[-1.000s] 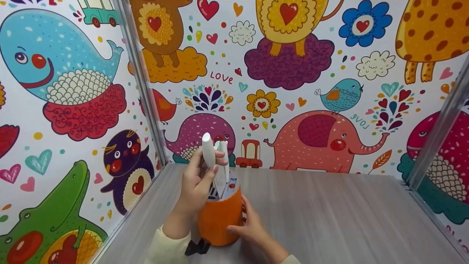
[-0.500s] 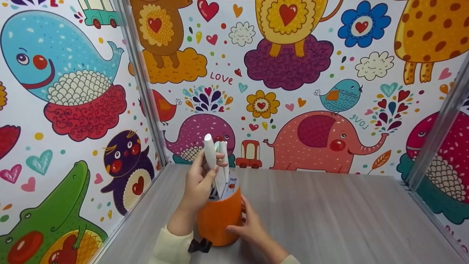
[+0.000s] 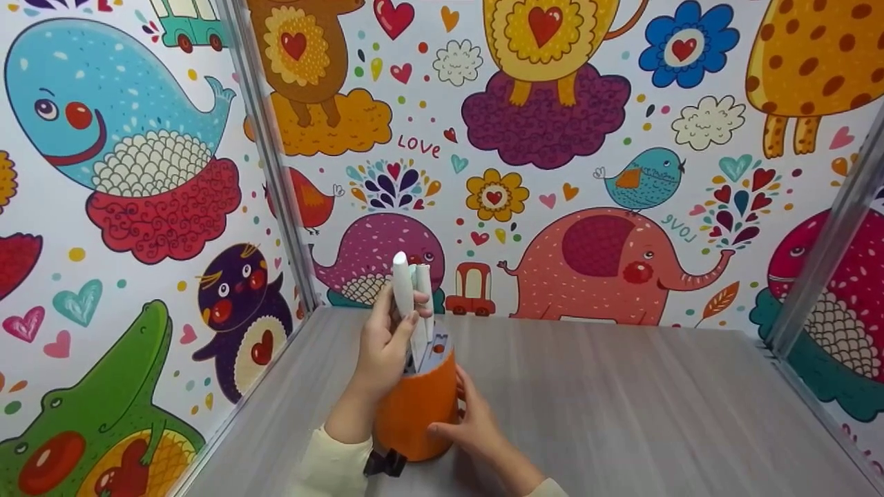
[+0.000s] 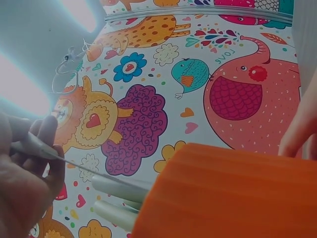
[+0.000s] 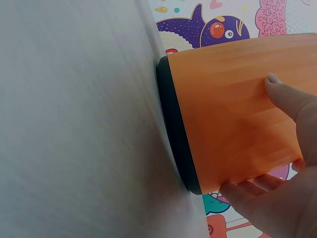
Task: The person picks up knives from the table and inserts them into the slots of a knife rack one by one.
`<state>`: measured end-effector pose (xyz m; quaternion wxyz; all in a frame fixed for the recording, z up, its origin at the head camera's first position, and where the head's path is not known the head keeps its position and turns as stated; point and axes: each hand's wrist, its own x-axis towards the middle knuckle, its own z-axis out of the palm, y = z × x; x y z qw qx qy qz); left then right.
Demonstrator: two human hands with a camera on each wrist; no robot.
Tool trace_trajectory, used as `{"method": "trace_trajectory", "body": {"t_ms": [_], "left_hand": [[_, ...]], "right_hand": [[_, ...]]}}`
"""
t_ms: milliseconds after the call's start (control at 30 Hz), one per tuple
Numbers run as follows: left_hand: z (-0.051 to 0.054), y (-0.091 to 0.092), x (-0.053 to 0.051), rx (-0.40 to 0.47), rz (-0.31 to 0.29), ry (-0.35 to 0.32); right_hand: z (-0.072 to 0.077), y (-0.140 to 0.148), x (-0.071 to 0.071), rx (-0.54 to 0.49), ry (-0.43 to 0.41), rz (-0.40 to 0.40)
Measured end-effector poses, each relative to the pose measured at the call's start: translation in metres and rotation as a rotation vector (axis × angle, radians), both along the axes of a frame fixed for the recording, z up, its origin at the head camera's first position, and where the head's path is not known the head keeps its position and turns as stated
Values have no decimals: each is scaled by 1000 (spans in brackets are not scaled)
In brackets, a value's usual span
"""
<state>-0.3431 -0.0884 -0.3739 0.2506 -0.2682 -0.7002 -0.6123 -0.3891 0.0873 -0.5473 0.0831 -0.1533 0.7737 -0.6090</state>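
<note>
My left hand (image 3: 383,348) grips the white handle of a knife (image 3: 402,286). Its blade points down at the slotted grey top of an orange knife block (image 3: 413,417), and the left wrist view has the thin blade (image 4: 89,170) reaching the block's top edge. How deep the tip sits is hidden. Beside it, other white-handled knives (image 3: 425,293) stand in the block. My right hand (image 3: 478,424) holds the block's right side, thumb on the near face and fingers round the far side, as the right wrist view (image 5: 282,198) confirms.
The block stands upright on a grey wood-grain table (image 3: 621,407), its dark base (image 5: 176,126) on the surface. Cartoon-printed panels (image 3: 552,179) close off the back and both sides, joined by metal corner posts (image 3: 269,152). A black clip-like piece (image 3: 385,464) sits at the left cuff.
My left hand has shifted slightly right with the knife, bringing its handle closer to the other handles. The right hand and the block have stayed nearly still.
</note>
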Motion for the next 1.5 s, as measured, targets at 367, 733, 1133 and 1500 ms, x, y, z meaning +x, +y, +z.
{"method": "trace_trajectory", "body": {"t_ms": [367,733,1133,1500], "left_hand": [[-2,-5,-1,16,5,-6],[4,-4,4,10,-22,55],[4,-13,4,1,-102,156],[0,-12,-6,-11,-176,173]], "right_hand": [[0,-1,-3,-16,-27,-2],[1,1,-2,-42,17,20],[-2,0,-1,-59,-37,19],[-1,0,-1,-54,-52,11]]}}
